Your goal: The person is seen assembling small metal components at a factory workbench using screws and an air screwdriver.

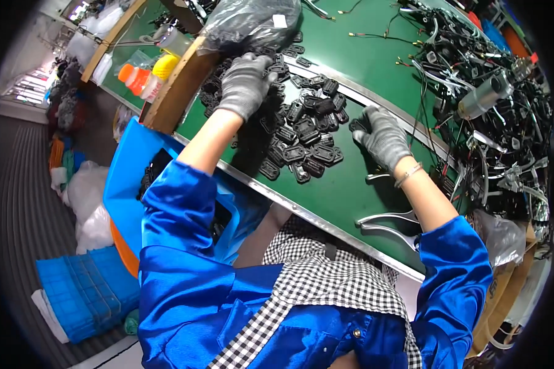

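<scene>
My left hand (245,86), in a grey glove, lies over the far left of a heap of small black plastic parts (306,128). Its fingers are stretched over the parts, the thumb a little apart; I see nothing gripped in it. Right of the heap, my gloved right hand (383,138) is closed, with a small dark plastic part (357,125) between thumb and fingers. The loose parts are flat oblong pieces with openings in them. Near my right wrist, silver curved levers (388,218) rest on the green tabletop (332,197).
A dark plastic bag (252,24) sits behind the heap. Tangled black cables and levers (474,123) pile up at right, with a metal cylinder (486,96) among them. A wooden board (173,86) edges the left, beside an orange-capped bottle (139,83). Below stands a blue bin (124,178).
</scene>
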The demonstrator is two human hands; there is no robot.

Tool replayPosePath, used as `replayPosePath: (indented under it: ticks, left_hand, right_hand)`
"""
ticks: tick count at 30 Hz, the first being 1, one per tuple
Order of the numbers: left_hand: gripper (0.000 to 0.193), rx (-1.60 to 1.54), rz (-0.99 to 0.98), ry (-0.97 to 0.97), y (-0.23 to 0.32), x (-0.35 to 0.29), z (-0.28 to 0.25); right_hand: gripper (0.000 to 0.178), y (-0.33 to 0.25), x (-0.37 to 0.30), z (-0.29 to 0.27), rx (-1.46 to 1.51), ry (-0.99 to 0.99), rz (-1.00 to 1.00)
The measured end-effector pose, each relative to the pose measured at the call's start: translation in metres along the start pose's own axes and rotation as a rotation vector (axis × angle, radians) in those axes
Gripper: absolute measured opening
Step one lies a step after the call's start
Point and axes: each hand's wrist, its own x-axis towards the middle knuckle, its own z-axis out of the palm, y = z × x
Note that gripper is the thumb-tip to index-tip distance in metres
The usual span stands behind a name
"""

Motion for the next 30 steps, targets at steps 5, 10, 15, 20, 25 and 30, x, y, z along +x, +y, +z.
replayPosePath:
  ticks: [5, 10, 15, 20, 25, 30]
  left_hand:
    - [0.027, 0.143, 0.052, -0.12, -0.006, 0.028, 0.027]
    - [0.026, -0.191, 0.057, -0.024, 0.007, 0.013, 0.012]
    - [0.027, -1.1, 0.328, -0.091, 0.153, -0.045, -0.052]
    - [0.03, -1.065, 0.417, -0.24, 0.233, -0.068, -0.045]
    - [0.033, -1.084, 0.529, -0.178, 0.282, -0.073, -0.025]
    - [0.032, -1.591, 0.271, -0.501, 0.317, -0.09, -0.013]
  right_hand:
    - [0.03, 0.004, -0.02, -0.019, 0.097, -0.055, -0.024]
    - [0.02, 0.0, -0.066, -0.07, 0.543, 0.017, 0.099]
    - [0.017, 0.006, -0.096, -0.094, 0.925, -0.006, 0.234]
    - [0.024, 0.021, -0.129, -0.1, 1.091, 0.168, 0.333]
    - [0.026, 0.039, -0.171, -0.104, 1.173, 0.371, 0.497]
    - [0.028, 0.061, -0.2, -0.1, 0.899, 0.523, 0.373]
